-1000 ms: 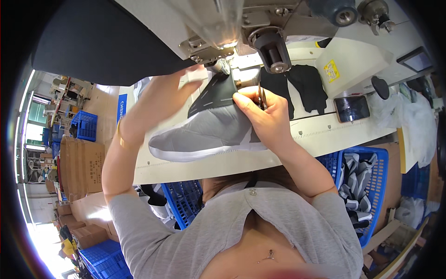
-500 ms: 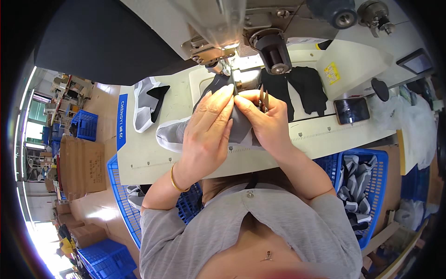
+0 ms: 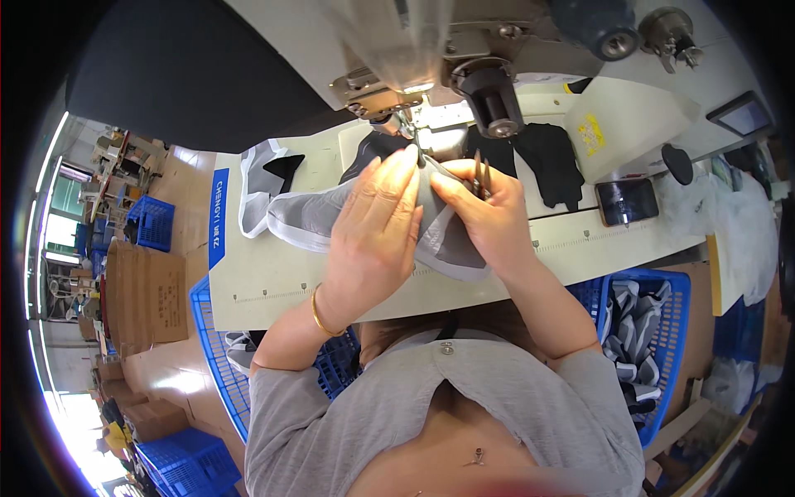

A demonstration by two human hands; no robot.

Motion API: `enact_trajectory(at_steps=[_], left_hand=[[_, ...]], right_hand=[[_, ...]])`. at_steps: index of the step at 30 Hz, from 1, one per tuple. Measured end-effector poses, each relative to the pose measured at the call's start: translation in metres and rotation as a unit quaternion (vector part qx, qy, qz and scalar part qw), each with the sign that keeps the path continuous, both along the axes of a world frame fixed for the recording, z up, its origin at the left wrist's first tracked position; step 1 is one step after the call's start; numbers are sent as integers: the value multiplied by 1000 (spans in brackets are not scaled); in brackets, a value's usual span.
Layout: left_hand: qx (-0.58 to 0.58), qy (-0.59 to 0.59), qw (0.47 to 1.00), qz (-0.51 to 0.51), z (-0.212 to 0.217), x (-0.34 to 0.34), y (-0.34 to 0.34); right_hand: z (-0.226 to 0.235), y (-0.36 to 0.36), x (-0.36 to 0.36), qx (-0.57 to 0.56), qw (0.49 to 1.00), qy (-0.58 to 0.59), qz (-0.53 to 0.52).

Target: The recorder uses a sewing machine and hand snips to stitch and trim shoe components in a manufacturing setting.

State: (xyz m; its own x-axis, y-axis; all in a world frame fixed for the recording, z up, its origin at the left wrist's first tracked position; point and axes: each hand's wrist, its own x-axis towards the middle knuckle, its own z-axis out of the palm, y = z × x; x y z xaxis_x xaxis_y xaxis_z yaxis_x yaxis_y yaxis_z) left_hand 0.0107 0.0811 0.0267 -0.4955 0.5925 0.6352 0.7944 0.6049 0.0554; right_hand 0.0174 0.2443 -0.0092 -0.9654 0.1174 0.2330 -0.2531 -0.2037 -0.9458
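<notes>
Pressing hand: the left hand lies flat, fingers stretched and together, on top of the grey fabric piece; it grips nothing, its palm only bears down on the cloth, fingertips reaching toward the needle area.
Pinching hand: the right hand is closed on the right part of the same grey fabric piece, thumb and fingers pinching a fold; a thin dark tool stands up between its fingers, too small to tell what kind.
Fabric: grey with a paler border, spread across the middle of the worktop, one end running under the sewing machine head, the other hanging just over the near edge between the two hands.
Second piece: a similar grey and black cut piece lies near the worktop's far left corner, just beside the first.
Black cloth: a dark fabric piece rests toward the far right part of the worktop, behind the right hand.
Phone: a dark phone lies flat on the right side of the worktop, near the black cloth.
Bins: a blue basket with striped pieces stands below the worktop's right edge; another blue basket below the left edge.
Wrist: a gold bangle circles the left forearm.
</notes>
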Motion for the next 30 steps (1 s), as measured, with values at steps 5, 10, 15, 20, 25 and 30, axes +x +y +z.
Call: enact_trajectory(at_steps=[5,10,15,20,25,30], left_hand=[[5,-11,1000,-4,-8,6,1],[8,2,1000,-2,-6,3,3],[21,16,1000,6,-6,-3,2],[12,34,999,5,-8,-11,-1],[32,23,999,-7,-7,-14,-2],[28,6,999,-32,-15,-13,-7]], right_hand=[[3,8,11,15,999,-38,16],[5,10,7,23,999,-30,2],[6,7,2,45,999,-13,-18],[7,5,0,62,998,-6,-32],[7,3,-2,58,997,-4,-43],[9,10,2,117,993,-17,-29]])
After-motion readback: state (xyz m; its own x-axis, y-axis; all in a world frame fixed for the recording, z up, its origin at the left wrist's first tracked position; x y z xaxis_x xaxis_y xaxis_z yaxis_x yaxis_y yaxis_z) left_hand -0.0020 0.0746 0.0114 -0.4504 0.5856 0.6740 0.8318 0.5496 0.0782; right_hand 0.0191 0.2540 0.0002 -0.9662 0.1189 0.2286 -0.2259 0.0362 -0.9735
